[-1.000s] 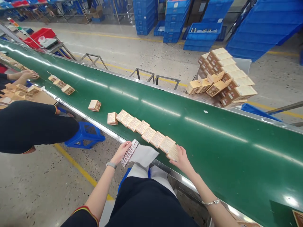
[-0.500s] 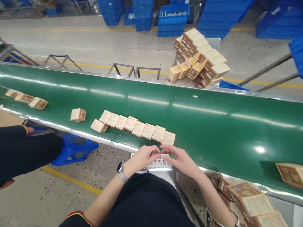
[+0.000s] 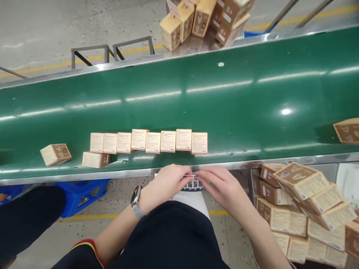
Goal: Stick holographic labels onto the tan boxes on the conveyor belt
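Just below the belt's near edge, a small white slotted tray point(image 3: 192, 186) sits over my lap, mostly covered by my fingers. My left hand point(image 3: 169, 183) is closed on its left part, thumb and fingers pinched at the upper edge. From the other side my right hand point(image 3: 220, 184) grips the tray's right end, fingertips almost meeting those of the left. What lies inside the tray is too small to make out. Beyond my hands, a row of small cream-and-brown boxes point(image 3: 153, 142) rests on the green conveyor belt point(image 3: 238, 101).
Another box point(image 3: 56, 154) lies farther left on the belt, and one point(image 3: 347, 130) at the far right. Brown boxes point(image 3: 301, 181) are piled beside my right arm; more boxes point(image 3: 203, 16) stand across the belt. A blue stool point(image 3: 82, 194) and another person's dark-clothed leg point(image 3: 30, 216) are at left.
My view has tilted down and turned, so the belt appears closer and runs at a different slant. Both hands stay at the tray, covering more of it now.
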`<state>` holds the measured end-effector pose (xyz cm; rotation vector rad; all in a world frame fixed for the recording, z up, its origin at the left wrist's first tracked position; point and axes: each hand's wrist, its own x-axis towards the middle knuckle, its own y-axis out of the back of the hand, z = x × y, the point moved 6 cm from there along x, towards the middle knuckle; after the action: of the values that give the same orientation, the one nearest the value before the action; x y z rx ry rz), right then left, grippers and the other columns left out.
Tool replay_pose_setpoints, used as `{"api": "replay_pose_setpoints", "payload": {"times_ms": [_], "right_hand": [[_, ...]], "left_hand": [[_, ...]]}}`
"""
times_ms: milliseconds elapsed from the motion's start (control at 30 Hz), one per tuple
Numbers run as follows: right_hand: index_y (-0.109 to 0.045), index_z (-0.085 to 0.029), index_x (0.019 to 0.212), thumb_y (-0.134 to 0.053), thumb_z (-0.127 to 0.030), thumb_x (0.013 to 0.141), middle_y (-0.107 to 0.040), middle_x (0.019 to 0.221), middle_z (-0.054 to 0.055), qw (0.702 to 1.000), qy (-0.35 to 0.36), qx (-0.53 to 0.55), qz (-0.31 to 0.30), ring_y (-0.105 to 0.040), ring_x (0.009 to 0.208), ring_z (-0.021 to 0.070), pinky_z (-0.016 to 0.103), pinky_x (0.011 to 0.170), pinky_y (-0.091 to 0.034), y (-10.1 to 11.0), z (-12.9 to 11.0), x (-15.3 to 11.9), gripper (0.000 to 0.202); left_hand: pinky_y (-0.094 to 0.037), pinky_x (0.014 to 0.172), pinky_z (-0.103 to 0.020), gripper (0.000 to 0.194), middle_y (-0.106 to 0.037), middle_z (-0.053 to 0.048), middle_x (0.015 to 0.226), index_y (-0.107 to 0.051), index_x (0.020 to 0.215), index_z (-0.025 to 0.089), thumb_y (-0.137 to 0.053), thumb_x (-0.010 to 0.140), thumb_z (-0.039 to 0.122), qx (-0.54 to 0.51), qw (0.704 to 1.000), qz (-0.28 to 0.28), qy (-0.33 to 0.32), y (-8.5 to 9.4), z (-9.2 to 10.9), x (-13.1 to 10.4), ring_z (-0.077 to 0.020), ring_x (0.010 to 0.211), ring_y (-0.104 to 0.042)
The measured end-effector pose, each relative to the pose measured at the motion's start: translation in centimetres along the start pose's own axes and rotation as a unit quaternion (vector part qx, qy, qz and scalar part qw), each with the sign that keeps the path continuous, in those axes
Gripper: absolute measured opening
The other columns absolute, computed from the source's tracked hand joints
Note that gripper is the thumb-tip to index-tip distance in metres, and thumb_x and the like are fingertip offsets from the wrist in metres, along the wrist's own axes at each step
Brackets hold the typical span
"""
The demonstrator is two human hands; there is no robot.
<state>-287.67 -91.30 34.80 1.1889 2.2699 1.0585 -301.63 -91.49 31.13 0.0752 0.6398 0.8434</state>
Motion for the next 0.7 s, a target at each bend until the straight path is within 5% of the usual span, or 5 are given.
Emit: {"api": "replay_pose_setpoints", "payload": {"times_ms": [233, 433, 533, 600, 700], "right_hand": [[-0.068, -0.024, 0.102, -0.06, -0.006, 0.09, -0.072, 0.1, 0.008, 0.992, 0.004, -0.066, 0.106, -0.067, 0.1, 0.0256, 0.042, 0.082, -0.057, 1.0, 5.6, -3.9, 0.023], [-0.065, -0.025, 0.092, -0.059, -0.013, 0.092, -0.07, 0.1, 0.006, 0.981, -0.114, 0.096, 0.121, -0.063, 0.106, 0.0243, 0.043, 0.091, -0.054, 1.3, 13.2, -8.5, 0.014], [-0.063, -0.024, 0.086, -0.057, -0.027, 0.094, -0.066, 0.114, 0.008, 0.93, -0.268, 0.207, 0.143, -0.061, 0.113, 0.0255, 0.044, 0.093, -0.051, 1.5, 19.5, -11.2, 0.01], [-0.063, -0.023, 0.086, -0.058, -0.036, 0.092, -0.063, 0.123, 0.009, 0.872, -0.371, 0.26, 0.186, -0.06, 0.114, 0.0259, 0.045, 0.095, -0.049, 1.2, 23.9, -12.7, 0.015], [-0.064, -0.022, 0.085, -0.065, -0.043, 0.085, -0.062, 0.126, 0.009, 0.8, -0.435, 0.322, 0.259, -0.059, 0.116, 0.0254, 0.047, 0.102, -0.043, 0.3, 28.7, -12.9, 0.021]], "left_hand": [[-0.036, 0.056, -0.024, 0.024, -0.063, 0.002, 0.067, -0.064, 0.077, 0.019, -0.05, 0.095, 0.029, -0.097, 0.993, -0.045, 0.048, -4.2, 0.7, 6.0, -0.0137, 0.06, -0.053], [-0.038, 0.055, -0.024, 0.023, -0.062, 0.003, 0.067, -0.065, 0.079, 0.019, -0.049, 0.094, 0.028, -0.093, 0.991, -0.058, 0.08, -9.3, 0.6, 11.1, -0.0131, 0.059, -0.054], [-0.046, 0.062, -0.026, 0.02, -0.067, 0.001, 0.076, -0.064, 0.082, 0.02, -0.05, 0.096, 0.023, -0.01, 0.997, -0.067, 0.039, -12.2, 1.3, 13.7, -0.0155, 0.067, -0.06], [-0.052, 0.077, -0.031, 0.02, -0.072, -0.005, 0.103, -0.063, 0.081, 0.019, -0.051, 0.097, 0.021, 0.07, 0.995, -0.063, -0.032, -14.3, 2.0, 15.3, -0.0204, 0.09, -0.066], [-0.044, 0.108, -0.047, 0.023, -0.049, -0.012, 0.15, -0.062, 0.076, 0.016, -0.052, 0.096, 0.019, 0.2, 0.969, -0.02, -0.143, -17.0, 3.0, 17.2, -0.0324, 0.136, -0.046]]}}
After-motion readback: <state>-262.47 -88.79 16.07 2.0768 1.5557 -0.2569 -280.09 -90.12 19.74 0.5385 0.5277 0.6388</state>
